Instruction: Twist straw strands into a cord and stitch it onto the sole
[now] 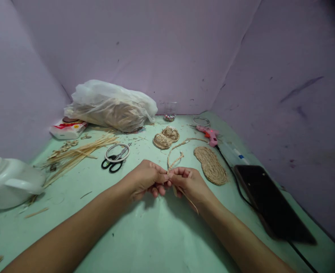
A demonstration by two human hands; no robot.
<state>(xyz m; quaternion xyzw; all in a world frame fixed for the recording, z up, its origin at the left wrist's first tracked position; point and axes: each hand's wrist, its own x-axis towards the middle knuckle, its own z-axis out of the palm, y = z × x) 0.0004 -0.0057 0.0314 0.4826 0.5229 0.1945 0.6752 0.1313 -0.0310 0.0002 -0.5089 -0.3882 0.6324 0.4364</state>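
Observation:
My left hand [153, 178] and my right hand [186, 182] meet over the table, fingertips pinched together on a strand of twisted straw cord [169, 156]. From the pinch the cord curves away up the table toward the glue gun, and a loose strip end hangs below my right hand. Beyond my hands lies a small coiled straw piece [166, 138] with two rounded lobes. To the right of my right hand rests a flat, sole-shaped woven straw piece [210, 165]. The exact spot between the fingertips is hidden.
Black-handled scissors [112, 163] lie under a white ring [106, 153], beside loose straw strips [79, 153]. A pink glue gun [212, 135], a phone [272, 201], a white pitcher [16, 185], a plastic bag [113, 104] and a cup of beads [169, 117] stand around.

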